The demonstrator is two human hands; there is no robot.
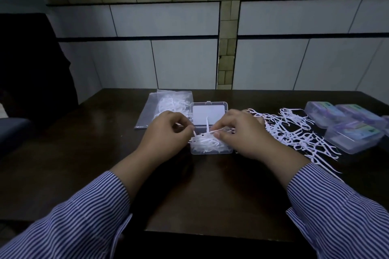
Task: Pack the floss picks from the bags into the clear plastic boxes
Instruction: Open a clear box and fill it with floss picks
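1. Far left is just a dark shape, too dim to tell what it is.
2. A clear bag (pixel 166 109) lies flat on the desk (pixel 105 153) with white picks still inside; its near corner is hidden behind the left hand (pixel 166 132).
3. Left hand's grip is curled, fingertips pinching a pick at the open box (pixel 211 147)'s left edge.
4. The box sits dead center, lid up at the back, half full of tangled picks. One pick stands upright.
5. Right hand (pixel 242 132) pinches a pick over the box; its fingers cover the box's right side.
6. Loose picks (pixel 294 130) are spread just right of that hand.
7. Closed boxes (pixel 345 126) at far right, one cut off by the frame edge, labels unreadable.
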